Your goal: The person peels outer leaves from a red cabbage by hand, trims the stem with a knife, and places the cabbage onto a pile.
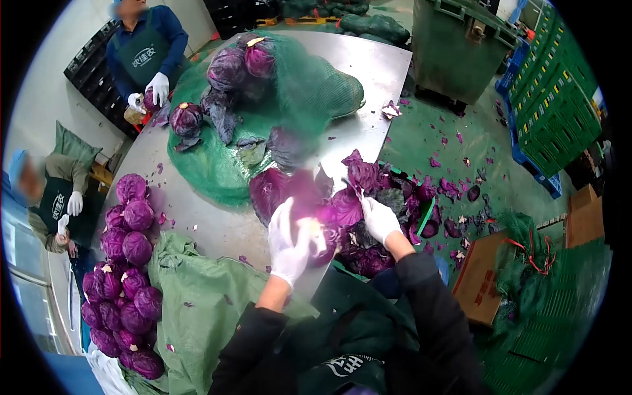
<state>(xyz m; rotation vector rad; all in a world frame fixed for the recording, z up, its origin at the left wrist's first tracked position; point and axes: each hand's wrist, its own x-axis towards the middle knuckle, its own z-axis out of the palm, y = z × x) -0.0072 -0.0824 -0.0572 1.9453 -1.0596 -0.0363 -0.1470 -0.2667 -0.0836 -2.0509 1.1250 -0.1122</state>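
Note:
My left hand (pixel 289 243), in a white glove, holds a red cabbage (pixel 320 234) over the table's near right edge; the cabbage is partly blurred. Gloved as well, my right hand (pixel 380 218) pinches a loose purple leaf (pixel 349 205) to the right of that cabbage. Just beyond and below my right hand, a container (pixel 431 220) with a green rim holds many stripped leaves. Large purple outer leaves (pixel 268 194) lie on the table past my left hand. Farther back, whole cabbages (pixel 228 68) with outer leaves rest on a green mesh bag (pixel 197 158).
Peeled cabbages (pixel 135 283) are piled at the table's left, beside a green woven sack (pixel 197 296). Two co-workers in aprons stand at the left. A green bin (pixel 454 52), stacked green crates (pixel 553 99) and a cardboard box (pixel 480 280) stand right. Leaves litter the floor.

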